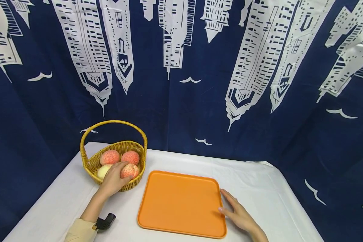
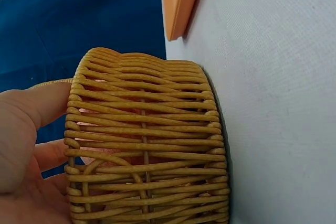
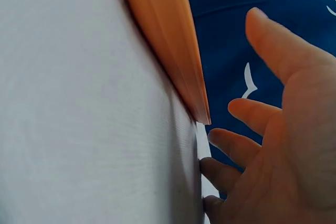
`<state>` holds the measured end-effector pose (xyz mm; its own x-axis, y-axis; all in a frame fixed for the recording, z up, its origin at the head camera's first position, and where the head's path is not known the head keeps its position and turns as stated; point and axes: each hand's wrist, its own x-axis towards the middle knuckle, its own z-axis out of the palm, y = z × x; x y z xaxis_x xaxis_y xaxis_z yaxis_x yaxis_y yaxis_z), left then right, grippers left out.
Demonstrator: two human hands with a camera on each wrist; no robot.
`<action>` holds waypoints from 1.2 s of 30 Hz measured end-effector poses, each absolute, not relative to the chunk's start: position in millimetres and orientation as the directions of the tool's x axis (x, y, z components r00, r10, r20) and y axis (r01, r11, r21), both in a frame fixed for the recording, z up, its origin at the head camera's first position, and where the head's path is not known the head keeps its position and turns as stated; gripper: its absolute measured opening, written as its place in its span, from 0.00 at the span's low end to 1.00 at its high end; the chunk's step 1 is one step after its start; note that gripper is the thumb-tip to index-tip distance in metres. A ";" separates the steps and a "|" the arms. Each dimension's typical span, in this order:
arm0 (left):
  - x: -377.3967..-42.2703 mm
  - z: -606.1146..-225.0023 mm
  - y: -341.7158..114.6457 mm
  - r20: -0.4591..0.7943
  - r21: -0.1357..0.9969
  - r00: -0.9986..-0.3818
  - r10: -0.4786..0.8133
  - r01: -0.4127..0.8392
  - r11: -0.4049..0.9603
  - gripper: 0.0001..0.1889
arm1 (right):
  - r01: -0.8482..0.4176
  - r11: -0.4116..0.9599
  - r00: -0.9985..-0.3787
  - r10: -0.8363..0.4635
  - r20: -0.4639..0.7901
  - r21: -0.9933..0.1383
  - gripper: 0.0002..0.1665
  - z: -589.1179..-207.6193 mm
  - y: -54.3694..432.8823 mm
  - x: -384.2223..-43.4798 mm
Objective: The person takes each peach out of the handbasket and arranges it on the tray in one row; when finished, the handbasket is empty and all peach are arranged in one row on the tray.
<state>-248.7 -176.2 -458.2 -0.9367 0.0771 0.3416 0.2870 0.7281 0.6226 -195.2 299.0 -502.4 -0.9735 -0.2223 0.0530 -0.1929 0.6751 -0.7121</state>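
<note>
A wicker basket [image 1: 125, 145] with a tall arched handle stands at the back left of the table. Inside it lie several round, speckled peaches; two pinkish-red ones, a left peach [image 1: 110, 157] and a right peach [image 1: 130, 157], sit at the back, and a pale yellow peach [image 1: 103, 171] sits in front. My left hand [image 1: 114, 178] reaches over the near rim and grips the front-right peach [image 1: 129, 171], thumb on its near side and fingers over its top. The basket's woven wall [image 2: 147, 140] hides most of that grip in the left wrist view. My right hand [image 1: 238, 212], fingers extended, is at the right edge of an orange tray [image 1: 181, 203].
The tray lies flat on the white-covered table [image 1: 245, 174], right of the basket. Behind the table hangs a dark blue curtain [image 1: 169, 111] with white buildings and birds. A black strap piece [image 1: 106, 222] sits at the left wrist.
</note>
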 end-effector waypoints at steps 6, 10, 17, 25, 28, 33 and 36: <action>-249.1 -457.3 -175.9 0.323 0.623 -0.944 0.072 0.269 0.734 0.31 | -0.152 0.685 -0.977 -0.211 0.006 -0.713 0.43 -505.6 300.0 -196.8; -251.3 -459.6 -176.0 0.353 0.612 -0.934 0.056 0.276 0.741 0.30 | -0.119 0.687 -0.978 -0.205 -0.034 -0.717 0.42 -506.5 300.4 -197.9; -251.0 -459.8 -174.0 0.386 0.617 -0.922 0.017 0.272 0.738 0.30 | -0.083 0.653 -0.978 -0.200 -0.066 -0.753 0.41 -507.2 300.2 -198.5; -250.1 -461.7 -172.2 0.436 0.617 -0.900 -0.009 0.292 0.731 0.28 | -0.130 0.656 -0.976 -0.215 -0.019 -0.744 0.41 -510.0 300.8 -197.0; -249.1 -460.9 -170.5 0.476 0.611 -0.879 -0.015 0.318 0.725 0.28 | -0.131 0.655 -0.975 -0.221 -0.022 -0.744 0.41 -510.3 301.2 -197.3; -248.0 -458.0 -170.3 0.474 0.636 -0.880 -0.023 0.324 0.700 0.28 | -0.130 0.655 -0.973 -0.227 -0.029 -0.744 0.41 -510.3 301.7 -197.5; -248.4 -455.4 -172.8 0.434 0.663 -0.900 -0.031 0.296 0.688 0.29 | -0.139 0.660 -0.973 -0.231 -0.023 -0.738 0.41 -510.5 302.1 -197.5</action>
